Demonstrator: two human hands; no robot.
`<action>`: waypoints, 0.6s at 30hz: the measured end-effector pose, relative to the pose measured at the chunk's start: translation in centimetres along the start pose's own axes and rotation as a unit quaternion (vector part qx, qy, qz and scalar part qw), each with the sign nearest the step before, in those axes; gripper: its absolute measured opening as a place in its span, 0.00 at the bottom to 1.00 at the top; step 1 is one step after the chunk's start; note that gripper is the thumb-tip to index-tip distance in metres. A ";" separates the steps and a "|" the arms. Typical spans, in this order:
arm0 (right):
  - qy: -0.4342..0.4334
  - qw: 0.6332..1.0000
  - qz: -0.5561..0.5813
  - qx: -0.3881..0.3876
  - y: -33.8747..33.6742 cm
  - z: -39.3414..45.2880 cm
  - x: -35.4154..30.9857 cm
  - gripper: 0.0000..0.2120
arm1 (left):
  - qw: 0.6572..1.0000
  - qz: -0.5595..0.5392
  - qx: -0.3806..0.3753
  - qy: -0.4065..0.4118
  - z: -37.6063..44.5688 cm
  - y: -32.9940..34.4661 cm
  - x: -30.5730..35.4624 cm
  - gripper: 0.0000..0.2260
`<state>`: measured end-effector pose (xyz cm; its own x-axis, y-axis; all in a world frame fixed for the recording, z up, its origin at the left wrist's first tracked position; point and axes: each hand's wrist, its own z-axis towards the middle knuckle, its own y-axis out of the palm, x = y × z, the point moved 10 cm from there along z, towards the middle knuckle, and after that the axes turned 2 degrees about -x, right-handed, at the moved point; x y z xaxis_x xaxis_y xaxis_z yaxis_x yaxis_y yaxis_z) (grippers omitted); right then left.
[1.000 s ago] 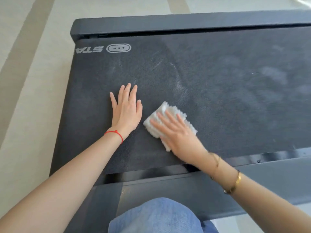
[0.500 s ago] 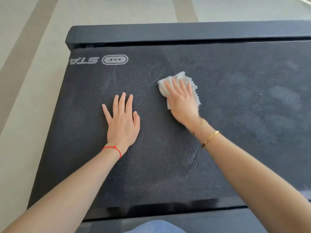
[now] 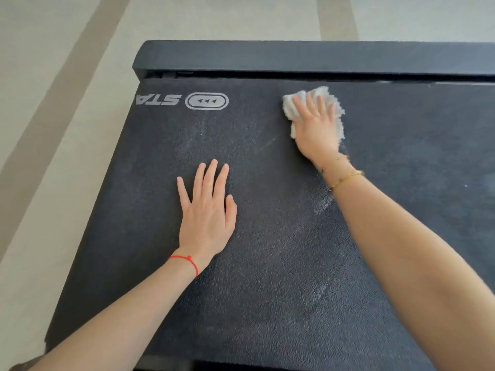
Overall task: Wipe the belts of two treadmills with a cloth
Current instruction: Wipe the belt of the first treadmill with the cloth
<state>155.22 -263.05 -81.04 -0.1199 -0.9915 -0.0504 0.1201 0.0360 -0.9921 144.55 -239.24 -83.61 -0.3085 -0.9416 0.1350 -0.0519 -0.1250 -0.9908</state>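
A black textured treadmill belt [image 3: 267, 263] fills most of the view, with pale dusty streaks across it. My right hand [image 3: 316, 127] lies flat with straight fingers on a white fluffy cloth [image 3: 289, 105], pressing it onto the belt close to the far edge. My left hand [image 3: 207, 210] rests flat on the belt nearer to me, fingers straight, holding nothing. Most of the cloth is hidden under my right hand.
The treadmill's black far side rail [image 3: 294, 56] runs along the belt's far edge. A white logo [image 3: 206, 101] is printed at the belt's far left. Pale floor with darker stripes [image 3: 53, 129] lies to the left and beyond.
My right hand has pushed the cloth away from me across the belt, from beside my left hand to the far edge. My left hand stays flat on the belt.
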 end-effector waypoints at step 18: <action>-0.106 0.994 -0.023 0.002 0.7 4.7 -7.5 0.23 | 1.000 0.008 -0.018 -0.007 0.0 0.1 0.1 0.28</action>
<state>160.79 -256.14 -80.85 0.0840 -0.9962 0.0207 0.1241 -0.0101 -0.9922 144.48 -239.34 -83.70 -0.2962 -0.9476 0.1196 -0.0813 -0.0998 -0.9917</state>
